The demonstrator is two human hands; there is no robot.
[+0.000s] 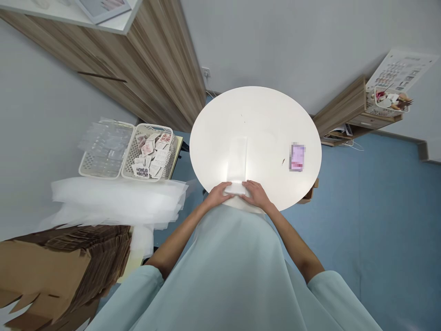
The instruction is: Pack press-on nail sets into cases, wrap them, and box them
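Observation:
At the near edge of the round white table [220, 124], my left hand [218, 195] and my right hand [255, 194] grip a white bundle [235, 188] from its two ends. Fingers lie on top of it and thumbs on the side nearest me. From the bundle a thin, translucent white packing sheet [237, 158] runs flat across the tabletop, away from me. It looks joined to the bundle, as if rolled up there. What lies inside the bundle, if anything, is hidden.
A pixelated purple phone-sized item [297, 157] lies on the table's right. To the left stand a basket of small cards [171, 158], a basket of clear plastic pieces [84, 171], stacked white sheets [117, 197] and flattened cardboard boxes [51, 271]. A wooden cabinet [161, 59] rises behind.

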